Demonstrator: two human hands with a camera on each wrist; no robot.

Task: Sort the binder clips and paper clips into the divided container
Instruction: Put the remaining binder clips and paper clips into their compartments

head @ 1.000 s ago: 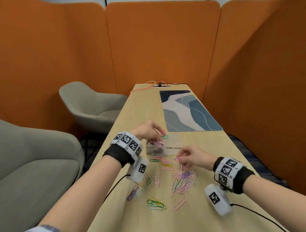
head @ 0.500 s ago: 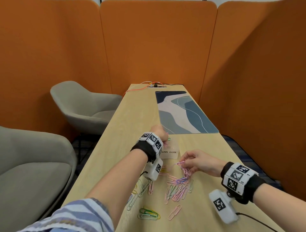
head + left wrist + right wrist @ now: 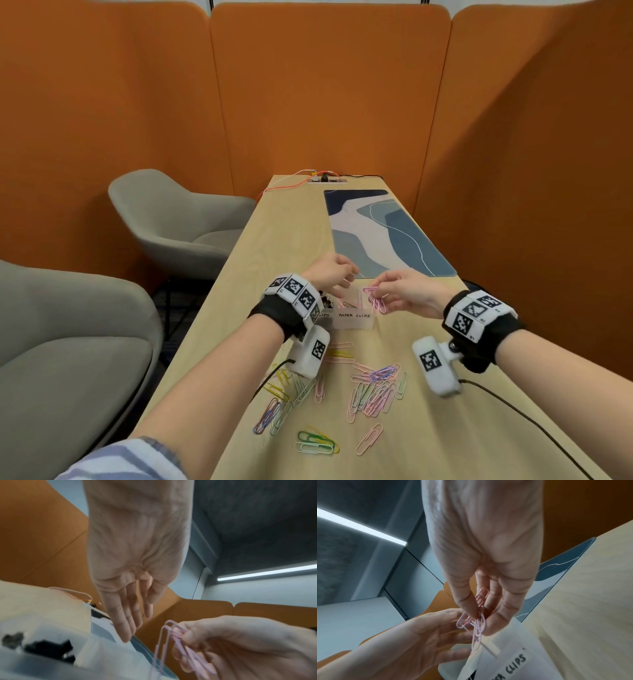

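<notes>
A clear divided container (image 3: 352, 323) labelled "PAPER CLIPS" on its right half stands mid-table. Black binder clips (image 3: 324, 302) lie in its left half; they also show blurred in the left wrist view (image 3: 48, 647). My right hand (image 3: 376, 293) pinches a bunch of pink paper clips (image 3: 376, 303) that hangs over the paper-clip compartment. The right wrist view shows thumb and fingers closed on the bunch (image 3: 478, 623) above the label (image 3: 515, 665). My left hand (image 3: 347, 279) hovers over the container's back edge with straight, empty fingers (image 3: 126, 628). Several loose coloured paper clips (image 3: 375, 389) lie on the table nearer me.
A blue patterned mat (image 3: 380, 233) lies beyond the container. A power socket with orange cables (image 3: 325, 178) sits at the table's far end. Grey chairs (image 3: 178, 222) stand to the left, and orange partition walls (image 3: 325, 85) enclose the table. Wrist-camera cables trail near the loose clips.
My right hand has risen from the loose pile and carried the pink paper clips to above the container. My left hand stayed over the container, and its fingers are now straight and empty.
</notes>
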